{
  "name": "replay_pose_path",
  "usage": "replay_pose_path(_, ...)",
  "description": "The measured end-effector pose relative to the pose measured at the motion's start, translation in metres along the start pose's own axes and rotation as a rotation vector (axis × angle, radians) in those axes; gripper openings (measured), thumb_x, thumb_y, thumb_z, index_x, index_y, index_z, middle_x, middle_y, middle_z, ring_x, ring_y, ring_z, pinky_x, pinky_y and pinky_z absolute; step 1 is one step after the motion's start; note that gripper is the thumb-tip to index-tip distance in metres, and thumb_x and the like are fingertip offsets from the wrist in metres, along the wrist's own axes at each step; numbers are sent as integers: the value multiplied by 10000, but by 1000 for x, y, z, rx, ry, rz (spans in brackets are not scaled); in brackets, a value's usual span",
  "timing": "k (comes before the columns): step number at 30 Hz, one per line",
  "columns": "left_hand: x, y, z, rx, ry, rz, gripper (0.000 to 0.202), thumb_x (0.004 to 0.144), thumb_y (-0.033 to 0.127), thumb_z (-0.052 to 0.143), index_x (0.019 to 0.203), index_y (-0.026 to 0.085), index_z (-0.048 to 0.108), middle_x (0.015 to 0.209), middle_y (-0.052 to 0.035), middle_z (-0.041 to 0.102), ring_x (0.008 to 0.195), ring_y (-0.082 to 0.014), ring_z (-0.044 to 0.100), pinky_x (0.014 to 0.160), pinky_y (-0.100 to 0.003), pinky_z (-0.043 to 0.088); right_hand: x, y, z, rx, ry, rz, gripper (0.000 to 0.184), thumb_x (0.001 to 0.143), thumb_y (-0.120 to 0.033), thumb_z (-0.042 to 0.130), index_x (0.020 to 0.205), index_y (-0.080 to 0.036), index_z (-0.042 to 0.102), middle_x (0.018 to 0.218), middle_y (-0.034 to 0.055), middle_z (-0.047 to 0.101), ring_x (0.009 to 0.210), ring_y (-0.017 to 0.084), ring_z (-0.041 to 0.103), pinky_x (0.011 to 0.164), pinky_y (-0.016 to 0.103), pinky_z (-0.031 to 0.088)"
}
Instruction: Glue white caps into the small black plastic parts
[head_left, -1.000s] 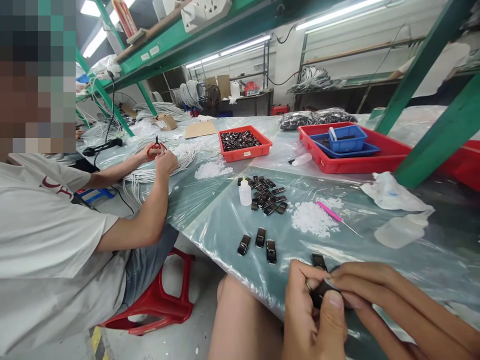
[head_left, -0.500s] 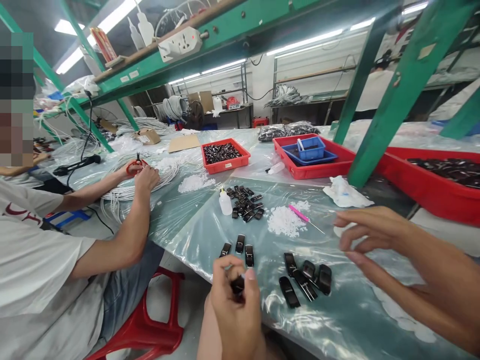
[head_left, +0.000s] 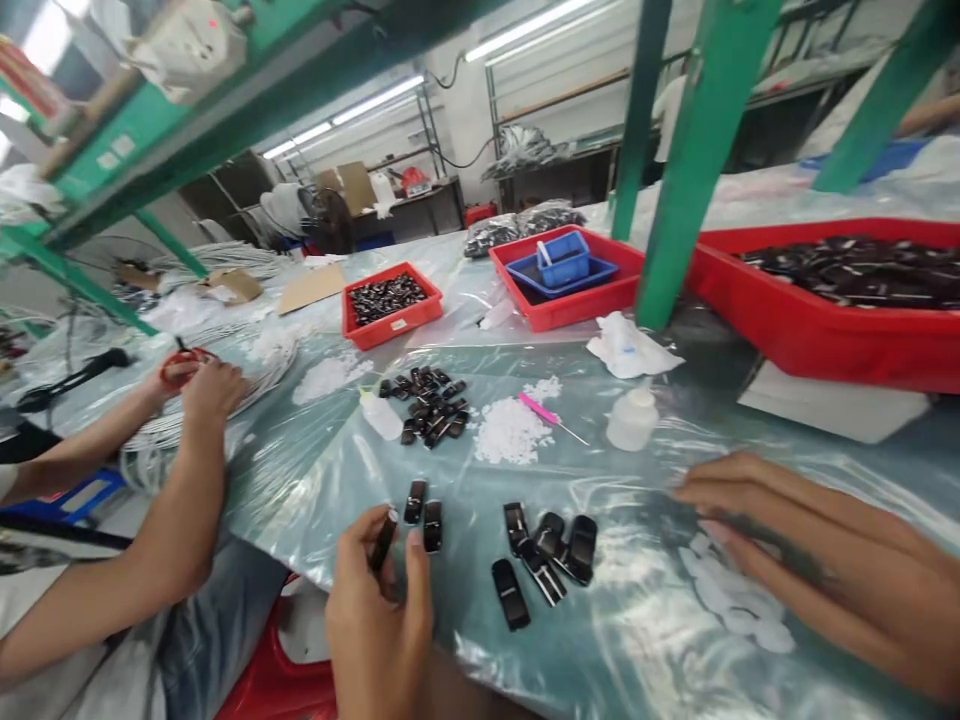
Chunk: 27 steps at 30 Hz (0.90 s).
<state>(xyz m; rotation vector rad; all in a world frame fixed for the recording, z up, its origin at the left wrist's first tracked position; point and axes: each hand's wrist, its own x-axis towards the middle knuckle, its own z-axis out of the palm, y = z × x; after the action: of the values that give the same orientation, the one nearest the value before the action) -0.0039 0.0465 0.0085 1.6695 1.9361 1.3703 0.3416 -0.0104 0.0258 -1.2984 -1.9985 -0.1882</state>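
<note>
The left grip [head_left: 375, 625], near centre, is a bare human hand of slim build. Its thumb [head_left: 418, 595] has nearly straight sides and a rounded tip. The right grip [head_left: 870, 570], near right, is likewise bare, with long, slender fingers [head_left: 765, 487] narrowing toward the tips. The adjoining wrist is uncovered to the edge of view. Finer surface detail is blurred.

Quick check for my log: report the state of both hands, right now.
Left hand: closed, holding a small black piece.
Right hand: open, nothing visibly held.
</note>
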Motion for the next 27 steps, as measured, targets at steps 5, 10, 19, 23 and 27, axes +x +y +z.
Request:
replay_pose_path(5,10,-17,-4,176,-105,72,469,971,543,635,1301,211,653,898,30,670,520,-130,489,608,-305,452,9,-21,-9,-2,-67,-54,314,1115,-305,415,1293,-359,667,1148,-9,815,943,270,843,758,410,787)
replay_pose_path(10,6,-16,-10,215,-25,192,409,951,507,691,1194,181,738,710,46,661,450,-117,547,515,-253,467,11,-31,-9,-21,-160,-154,434,1140,-217,334,1280,-270,741,1209,5,828,1056,245,827,890,347,758)
replay_pose_path(19,-24,26,30,-25,-343,771,200,1067,289,678,1226,258,796,1147,-82,793,818,-228,846,646,-282,673,7,-32,-8,-172,-220,-220,411,1162,-158,327,1355,-223,684,1313,25,806,1192,202,779,1117,337,643)
replay_pose_path(23,-22,30,41,-31,-249,852,183,1102,309,644,1160,226,797,1007,-59,824,716,-215,853,561,-250,668,6,-31,-6,-91,-238,-157,368,1156,-142,359,1368,-228,647,1318,47,779,1220,205,741,1065,349,644)
replay_pose_path(27,-24,31,34,-72,-159,782,146,1084,305,681,1147,237,795,990,-40,826,764,-199,853,627,-220,669,8,-24,-7,-21,-140,55,192,1139,-243,477,1211,-287,649,1135,22,767,1008,210,764,843,337,651)
